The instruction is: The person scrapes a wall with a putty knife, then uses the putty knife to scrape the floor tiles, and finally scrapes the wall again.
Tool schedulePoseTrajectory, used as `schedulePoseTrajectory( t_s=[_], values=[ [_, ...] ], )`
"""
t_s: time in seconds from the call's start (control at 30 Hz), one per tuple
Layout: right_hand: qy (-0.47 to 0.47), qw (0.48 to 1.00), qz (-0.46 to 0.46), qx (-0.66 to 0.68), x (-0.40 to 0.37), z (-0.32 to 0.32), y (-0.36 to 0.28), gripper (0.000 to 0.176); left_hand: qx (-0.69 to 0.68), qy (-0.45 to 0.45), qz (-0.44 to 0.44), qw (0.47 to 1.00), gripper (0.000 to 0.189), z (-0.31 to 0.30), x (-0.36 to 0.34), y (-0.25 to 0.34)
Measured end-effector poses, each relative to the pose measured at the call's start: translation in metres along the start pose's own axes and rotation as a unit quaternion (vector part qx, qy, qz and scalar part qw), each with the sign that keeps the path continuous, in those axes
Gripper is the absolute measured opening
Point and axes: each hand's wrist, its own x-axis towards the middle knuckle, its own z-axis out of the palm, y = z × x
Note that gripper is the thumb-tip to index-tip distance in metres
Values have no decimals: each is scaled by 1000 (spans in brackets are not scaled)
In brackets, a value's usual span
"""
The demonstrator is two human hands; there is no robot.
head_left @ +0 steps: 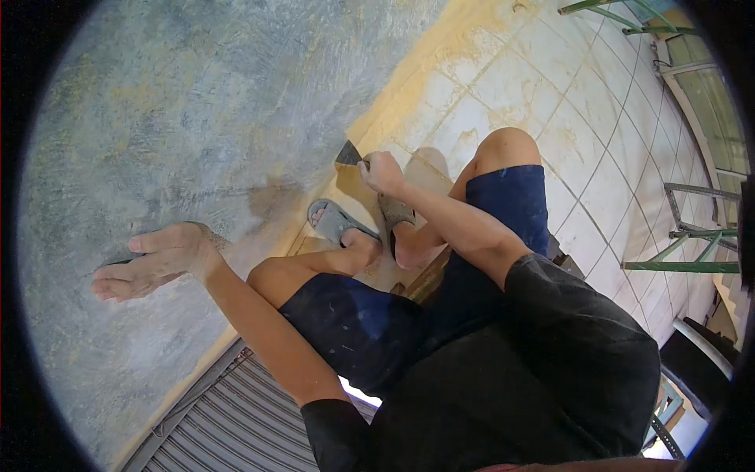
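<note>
My right hand is closed around the handle of a scraper, its fingers hiding most of the grip. The scraper's dark triangular blade lies at the foot of the wall, along the yellow-stained edge. Out to the left, my left hand is stretched toward the mottled blue-grey wall, fingers long and nearly straight. A dark sliver shows between its thumb and fingers. Below my hands are my feet in grey slippers.
White floor tiles with yellowish smears run to the right. Green metal legs stand at the right edge, a black-seated chair below them. A grey ribbed shutter adjoins the wall at the lower left. A low wooden seat shows beneath me.
</note>
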Motion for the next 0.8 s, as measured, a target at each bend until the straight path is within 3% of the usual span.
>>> schedulePoseTrajectory(
  t_s=[0.5, 0.6, 0.67, 0.8],
  values=[
    [9, 999, -24, -22, -8, -3, -17, 31, -17, 29, 34, 999, 60, 1, 1, -9],
    [-29, 999, -3, -32, -1, -6, -2, 30, -58, 29, 45, 997, 60, -7, 4, -5],
    [11, 1000, -19, -17, -4, 0, -8, 30, -37, -32, 89, 995, 60, -15, 7, -7],
    [23, 998, -42, -33, 1, 6, 3, 29, -96, -17, 146, 985, 59, -2, 7, -3]
  ],
)
